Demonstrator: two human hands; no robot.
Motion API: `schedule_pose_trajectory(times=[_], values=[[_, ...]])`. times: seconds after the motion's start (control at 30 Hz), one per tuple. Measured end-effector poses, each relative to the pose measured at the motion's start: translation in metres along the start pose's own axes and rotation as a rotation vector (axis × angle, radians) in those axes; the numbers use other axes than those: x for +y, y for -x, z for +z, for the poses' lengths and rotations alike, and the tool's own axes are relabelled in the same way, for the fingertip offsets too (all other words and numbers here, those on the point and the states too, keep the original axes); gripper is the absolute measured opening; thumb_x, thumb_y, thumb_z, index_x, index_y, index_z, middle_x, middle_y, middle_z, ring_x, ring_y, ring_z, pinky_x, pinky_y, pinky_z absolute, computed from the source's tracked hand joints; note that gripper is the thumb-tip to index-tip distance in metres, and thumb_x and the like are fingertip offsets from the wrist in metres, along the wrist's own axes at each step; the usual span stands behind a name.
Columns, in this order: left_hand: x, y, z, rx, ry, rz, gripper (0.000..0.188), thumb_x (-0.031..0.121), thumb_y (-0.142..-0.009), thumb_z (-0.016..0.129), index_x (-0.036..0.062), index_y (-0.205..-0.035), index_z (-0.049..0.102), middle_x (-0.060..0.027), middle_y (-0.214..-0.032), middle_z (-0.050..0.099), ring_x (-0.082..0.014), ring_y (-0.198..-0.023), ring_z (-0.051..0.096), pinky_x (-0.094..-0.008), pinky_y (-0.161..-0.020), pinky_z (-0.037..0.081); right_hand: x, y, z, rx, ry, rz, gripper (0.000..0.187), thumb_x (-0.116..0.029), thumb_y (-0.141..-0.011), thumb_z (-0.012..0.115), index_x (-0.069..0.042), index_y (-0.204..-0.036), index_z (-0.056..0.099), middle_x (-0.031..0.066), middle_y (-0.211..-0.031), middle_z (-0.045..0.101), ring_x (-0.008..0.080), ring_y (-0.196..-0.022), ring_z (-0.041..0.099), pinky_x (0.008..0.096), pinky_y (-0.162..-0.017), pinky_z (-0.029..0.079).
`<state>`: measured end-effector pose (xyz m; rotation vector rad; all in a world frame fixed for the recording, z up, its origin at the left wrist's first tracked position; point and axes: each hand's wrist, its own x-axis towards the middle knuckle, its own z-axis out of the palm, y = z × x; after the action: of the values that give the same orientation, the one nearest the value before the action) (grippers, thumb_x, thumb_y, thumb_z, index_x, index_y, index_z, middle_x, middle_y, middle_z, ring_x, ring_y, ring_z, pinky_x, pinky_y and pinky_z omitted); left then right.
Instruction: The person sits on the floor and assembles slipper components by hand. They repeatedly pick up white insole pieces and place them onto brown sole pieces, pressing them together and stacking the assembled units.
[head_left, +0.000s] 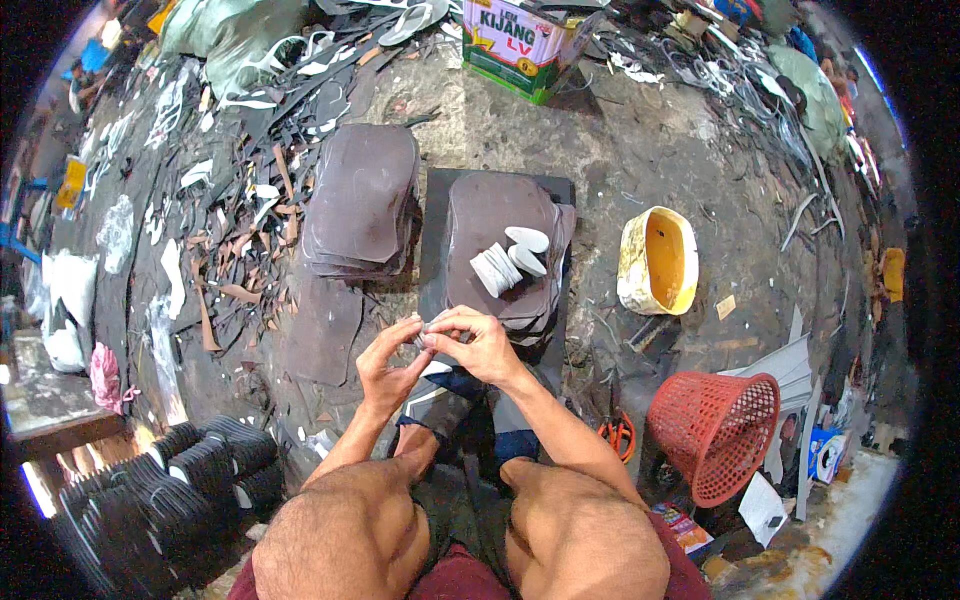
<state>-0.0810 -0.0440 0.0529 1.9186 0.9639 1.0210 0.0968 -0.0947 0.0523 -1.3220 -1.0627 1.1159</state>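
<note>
My left hand [388, 362] and my right hand [480, 347] meet above my feet, fingertips pinched together. Between them is a small greyish piece [421, 336], mostly hidden by the fingers, whose kind I cannot make out. Just beyond, a pile of dark brown sole-shaped sheets [490, 212] lies on a black board [437, 215]. On that pile rest a bundle of white oval pieces [495, 271] and two loose white ovals, one of them a flat oval [527, 239]. Left of the board stands another stack of brown sheets [360, 200].
A yellowed tub [630, 262] holding amber liquid stands at right, with a red plastic basket [690, 430] nearer me. Orange-handled scissors [622, 437] lie beside the basket. Black soles [215, 450] are stacked at lower left. Scraps litter the left floor; a metal can [515, 50] stands far off.
</note>
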Motion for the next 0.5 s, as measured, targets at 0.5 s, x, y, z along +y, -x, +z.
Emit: schedule_pose_trajectory(times=[0.5], values=[[-0.012, 0.005, -0.008, -0.070, -0.108, 0.116, 0.039, 0.002, -0.074, 0.088, 0.0027, -0.111, 0.074, -0.0139, -0.115, 0.075, -0.0245, -0.107, 0.073, -0.0342, -0.087, 0.060, -0.023, 0.002, 0.009, 0.006, 0.759, -0.184, 0.019, -0.025, -0.088, 0.073, -0.006, -0.090, 0.073, 0.0063, -0.095, 0.072, 0.0281, -0.090, 0.068, 0.0387, -0.078, 0.055]])
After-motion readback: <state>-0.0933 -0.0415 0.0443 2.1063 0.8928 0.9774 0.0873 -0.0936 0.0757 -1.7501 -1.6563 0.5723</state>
